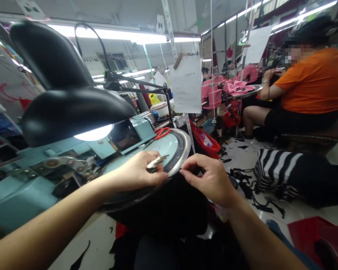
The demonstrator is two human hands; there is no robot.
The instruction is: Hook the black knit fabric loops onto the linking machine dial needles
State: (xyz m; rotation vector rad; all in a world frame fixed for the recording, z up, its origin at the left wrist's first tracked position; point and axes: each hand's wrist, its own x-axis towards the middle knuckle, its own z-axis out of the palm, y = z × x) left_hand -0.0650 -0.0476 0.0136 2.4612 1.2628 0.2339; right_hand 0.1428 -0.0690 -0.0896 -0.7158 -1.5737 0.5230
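Note:
In my left hand (142, 170) is a pair of small pale thread snips (157, 161), its pointed tip facing right. The thumb of that hand rests by the metal rim of a round linking machine dial (183, 146). Black fabric (169, 206) hangs below the rim, its folds lost in the dark. At the dial's right edge, my right hand (210, 178) pinches a dark edge of this fabric between thumb and forefinger. Red-handled scissors (162, 132) lie on the dial's far side.
A black lamp (76, 108) shines over the teal machine body (25, 202) on the left. A person in an orange top (315, 82) sits at the right. Striped fabric (278, 168), dark scraps (248, 187) and a red container (318, 236) are on the floor.

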